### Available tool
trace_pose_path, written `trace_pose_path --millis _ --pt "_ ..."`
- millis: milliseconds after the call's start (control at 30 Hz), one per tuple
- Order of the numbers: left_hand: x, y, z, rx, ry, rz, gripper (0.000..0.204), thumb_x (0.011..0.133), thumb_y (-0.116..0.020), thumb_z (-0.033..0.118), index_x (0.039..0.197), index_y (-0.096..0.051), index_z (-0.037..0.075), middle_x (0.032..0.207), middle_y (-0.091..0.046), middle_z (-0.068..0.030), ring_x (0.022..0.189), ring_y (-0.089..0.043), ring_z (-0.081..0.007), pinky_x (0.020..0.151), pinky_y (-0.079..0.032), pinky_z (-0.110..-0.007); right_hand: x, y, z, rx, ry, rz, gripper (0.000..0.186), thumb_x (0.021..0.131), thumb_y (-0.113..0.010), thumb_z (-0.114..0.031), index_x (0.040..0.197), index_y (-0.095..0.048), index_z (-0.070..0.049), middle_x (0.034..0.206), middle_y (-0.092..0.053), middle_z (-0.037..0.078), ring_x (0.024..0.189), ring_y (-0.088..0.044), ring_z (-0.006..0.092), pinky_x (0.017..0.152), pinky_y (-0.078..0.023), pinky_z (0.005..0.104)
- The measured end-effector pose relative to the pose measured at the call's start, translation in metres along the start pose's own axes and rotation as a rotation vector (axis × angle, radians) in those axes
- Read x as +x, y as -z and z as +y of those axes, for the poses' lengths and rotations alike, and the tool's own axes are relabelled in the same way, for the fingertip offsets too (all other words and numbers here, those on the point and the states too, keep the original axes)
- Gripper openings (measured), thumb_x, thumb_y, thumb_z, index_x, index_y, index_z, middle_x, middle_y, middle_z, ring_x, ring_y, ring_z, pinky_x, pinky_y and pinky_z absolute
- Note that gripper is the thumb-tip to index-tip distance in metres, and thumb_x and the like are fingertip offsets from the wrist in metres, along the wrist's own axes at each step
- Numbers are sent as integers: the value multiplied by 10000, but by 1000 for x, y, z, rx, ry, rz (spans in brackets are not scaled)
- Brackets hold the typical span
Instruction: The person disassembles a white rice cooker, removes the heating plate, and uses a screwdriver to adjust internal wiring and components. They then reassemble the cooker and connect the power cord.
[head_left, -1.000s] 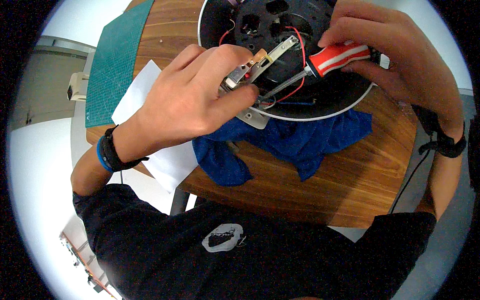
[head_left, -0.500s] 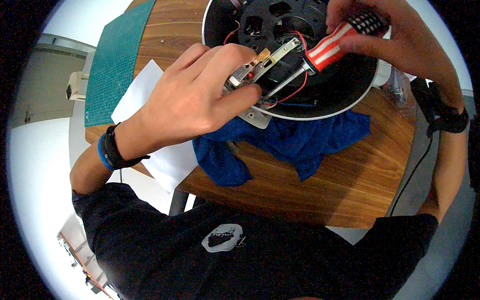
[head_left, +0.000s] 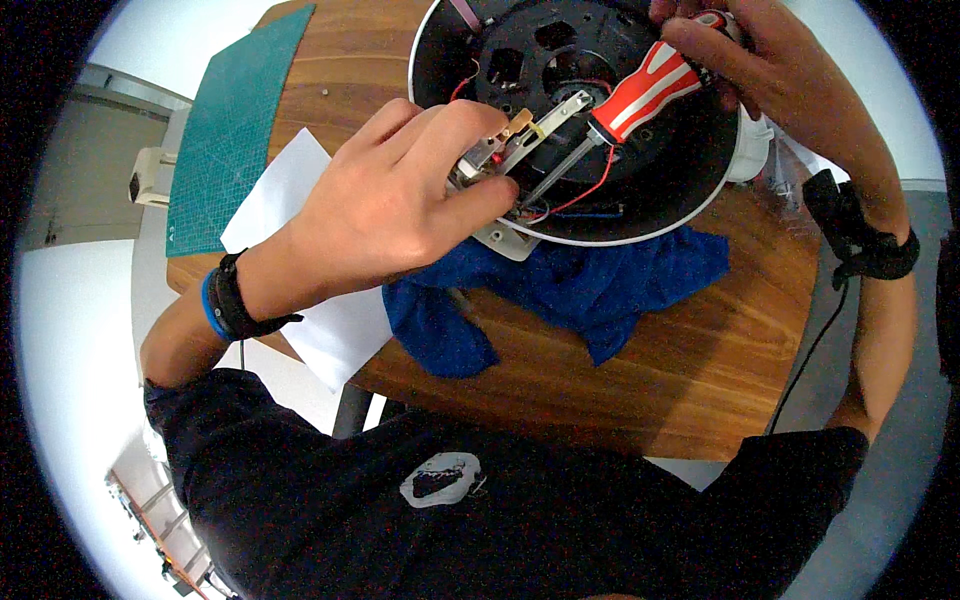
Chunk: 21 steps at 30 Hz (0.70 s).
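My right hand [head_left: 745,50] is closed round the top of a red, white and black screwdriver [head_left: 645,95]. Its metal shaft slants down to the left, and the tip is lost among parts near the rim of a round appliance housing [head_left: 690,215] with a white edge and black inside. Between the thumb and fingers of my left hand [head_left: 390,190] is a small metal switch assembly [head_left: 490,155] with a pale lever arm [head_left: 545,130]. That assembly sits at the housing's near edge. A thin red wire [head_left: 600,180] curves beside the screwdriver shaft.
A crumpled blue cloth [head_left: 570,290] lies under the housing's near side on the wooden table [head_left: 700,370]. White paper [head_left: 345,335] is beneath my left forearm, a green cutting mat [head_left: 235,130] at the far left. Clear plastic packaging [head_left: 790,190] rests right of the housing.
The screwdriver handle has turned, and my right hand has shifted slightly upward around its end. The housing has moved a little to the left. My left hand keeps its grip.
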<state>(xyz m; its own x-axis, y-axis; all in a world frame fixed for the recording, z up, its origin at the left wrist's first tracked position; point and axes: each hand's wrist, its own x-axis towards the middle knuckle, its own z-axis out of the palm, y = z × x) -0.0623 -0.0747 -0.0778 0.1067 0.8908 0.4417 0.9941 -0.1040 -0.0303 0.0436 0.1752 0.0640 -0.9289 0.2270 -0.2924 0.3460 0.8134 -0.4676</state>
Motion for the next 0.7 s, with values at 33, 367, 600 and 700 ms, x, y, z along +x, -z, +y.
trace_pose_path --millis 33,367,600,700 --pt "-1 1 0 4 9 -5 283 868 -779 208 1070 -693 30 1148 -633 -99 833 -591 -258 716 -496 -380 3 4 -10 88 -134 -20 251 1029 -654 -207 1169 -576 -14 926 -687 92 716 -685 125 614 -575 255" --pt "3 2 3 2 -38 -5 163 831 -757 148 981 -736 86 1186 -625 -136 881 -613 -292 704 -519 -408 -11 -4 14 -14 46 12 401 1119 -454 -402 1187 -570 -24 842 -655 56 668 -621 106 596 -535 258" --pt "-3 2 10 -21 14 -5 181 820 -755 142 993 -744 91 1225 -619 -146 881 -618 -291 703 -532 -382 7 -16 37 -12 200 134 385 1128 -430 -397 1165 -583 -46 774 -584 18 646 -582 106 578 -516 270" --pt "-2 2 13 -5 1 -2 206 806 -752 137 1006 -744 91 1235 -617 -145 883 -619 -290 706 -536 -380 7 -22 34 -69 196 189 398 1127 -431 -406 1209 -564 -40 772 -573 10 649 -567 109 575 -505 274"
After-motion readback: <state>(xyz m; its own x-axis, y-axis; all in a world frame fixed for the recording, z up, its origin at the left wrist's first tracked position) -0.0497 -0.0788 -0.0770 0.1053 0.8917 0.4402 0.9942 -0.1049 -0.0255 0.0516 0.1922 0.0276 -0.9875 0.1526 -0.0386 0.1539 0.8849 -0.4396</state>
